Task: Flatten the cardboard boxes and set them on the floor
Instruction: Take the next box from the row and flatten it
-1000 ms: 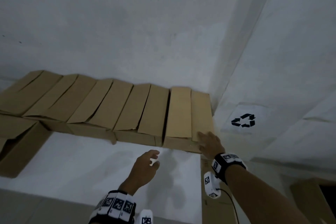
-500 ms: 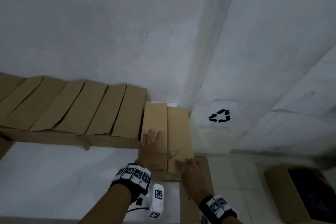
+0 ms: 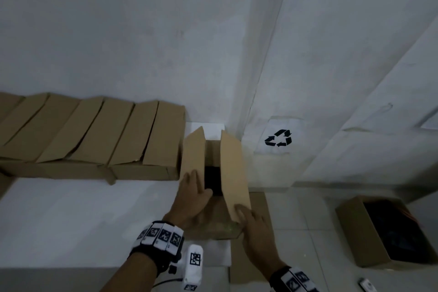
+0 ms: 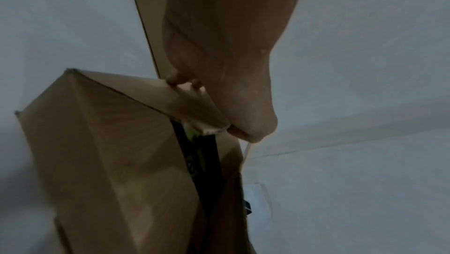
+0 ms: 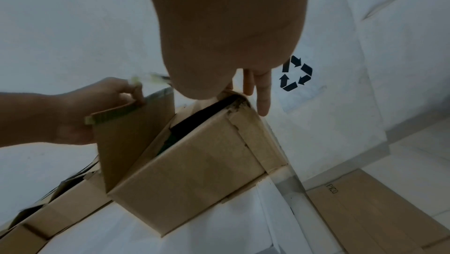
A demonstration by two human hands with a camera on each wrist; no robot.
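1. Two hands on one box (image 3: 214, 180), head view. It stands at the right end of the row of closed boxes (image 3: 90, 135) on the white table (image 3: 71, 216), just beside the last of them and near the wall corner. Long axis runs away from the person. Left hand (image 3: 192, 199) grasps the left flap, thumb inside; right hand (image 3: 254, 225) holds the near end of the right flap. Both flaps stand up, dark interior between. Each hand is equally near its own flap.
2. Left wrist view: fingertips (image 4: 175, 79) curl over the flap edge, thumb beneath it. Something dark with green shows inside the box; contents unclear.
3. Right wrist view: right-hand fingers (image 5: 263, 92) extend past the box's far corner; thumb hidden, so grip type uncertain. Flat cardboard (image 5: 380, 210) lies on the floor to the right of the box, the likely drop side, so the right hand is nearer it.
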